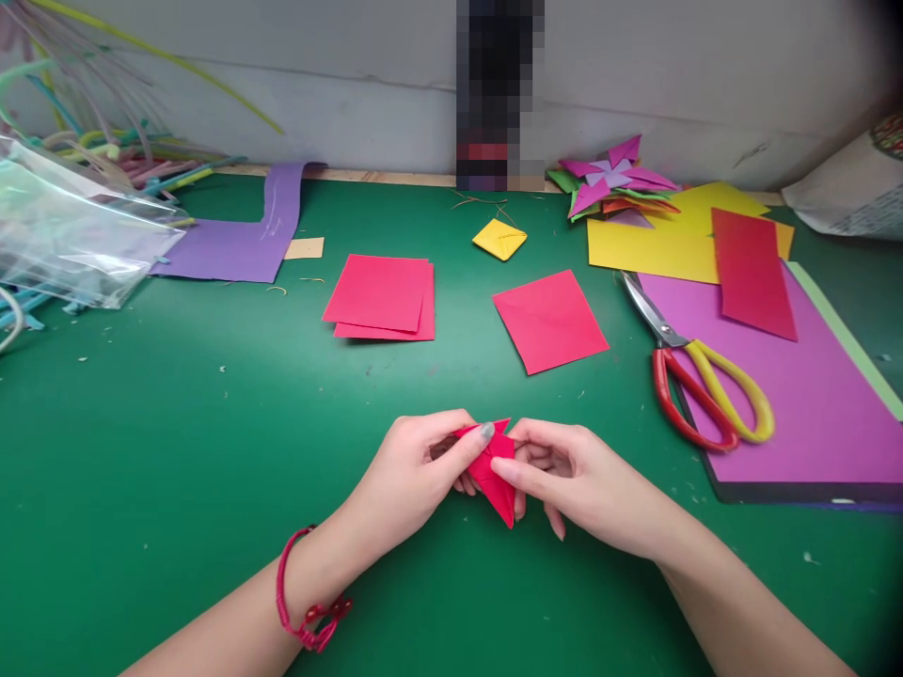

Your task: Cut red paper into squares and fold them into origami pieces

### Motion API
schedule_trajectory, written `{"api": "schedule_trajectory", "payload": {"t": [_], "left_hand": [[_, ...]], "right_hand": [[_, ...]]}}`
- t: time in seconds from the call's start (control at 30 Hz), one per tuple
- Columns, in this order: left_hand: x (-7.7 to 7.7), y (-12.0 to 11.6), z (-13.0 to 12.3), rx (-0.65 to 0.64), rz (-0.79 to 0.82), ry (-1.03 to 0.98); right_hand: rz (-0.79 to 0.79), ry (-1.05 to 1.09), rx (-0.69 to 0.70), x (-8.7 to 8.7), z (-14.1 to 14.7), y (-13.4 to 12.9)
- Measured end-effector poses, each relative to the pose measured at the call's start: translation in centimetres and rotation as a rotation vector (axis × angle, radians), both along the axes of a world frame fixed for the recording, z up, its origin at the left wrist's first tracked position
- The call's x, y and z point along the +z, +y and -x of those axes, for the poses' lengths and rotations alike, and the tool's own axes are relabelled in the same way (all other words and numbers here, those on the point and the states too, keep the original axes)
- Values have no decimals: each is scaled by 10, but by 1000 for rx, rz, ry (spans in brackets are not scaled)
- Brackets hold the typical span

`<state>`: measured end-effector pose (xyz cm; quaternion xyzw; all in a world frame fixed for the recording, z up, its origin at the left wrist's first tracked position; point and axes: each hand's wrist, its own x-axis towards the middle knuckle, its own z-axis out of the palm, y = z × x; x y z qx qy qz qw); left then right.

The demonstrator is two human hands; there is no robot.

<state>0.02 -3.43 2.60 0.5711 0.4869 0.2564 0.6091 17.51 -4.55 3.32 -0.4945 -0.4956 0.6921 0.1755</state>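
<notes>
A folded red paper [499,480] with pointed corners is held above the green table, between both hands. My left hand [430,461] grips its upper left side, thumb on top and fingers underneath. On the other side, my right hand [568,470] pinches the paper's right edge, with the thumb pressed on its face. Some fingers of both hands are hidden behind the paper and palms. Farther off lie a square red sheet [550,320] with crease lines and a small stack of red squares [381,293].
Scissors [695,376] with red and yellow handles rest partly on a stack of purple paper [832,404] at right. Behind are yellow sheets [649,252], folded paper stars [607,179] and a yellow folded square [499,240]. At left lie purple paper [218,249] and a plastic bag [85,226].
</notes>
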Motion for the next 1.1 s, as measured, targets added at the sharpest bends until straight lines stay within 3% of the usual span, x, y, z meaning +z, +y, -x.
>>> {"api": "schedule_trajectory", "payload": {"t": [0.1, 0.23, 0.43, 0.73, 0.9, 1.1], "left_hand": [[0, 0, 0, 37, -11, -13], [0, 2, 2, 24, 32, -56], [-2, 6, 4, -26, 97, -83], [-5, 6, 6, -104, 109, -87], [-6, 6, 8, -123, 74, -42], [0, 6, 9, -183, 146, -73]], "right_hand": [[-44, -3, -87, -3, 2, 0], [-213, -2, -184, -8, 4, 3], [-264, 41, -121, -10, 2, 6], [-401, -110, -65, -11, 4, 3], [-420, -118, -36, -12, 5, 2], [-433, -68, -11, -11, 2, 2]]}}
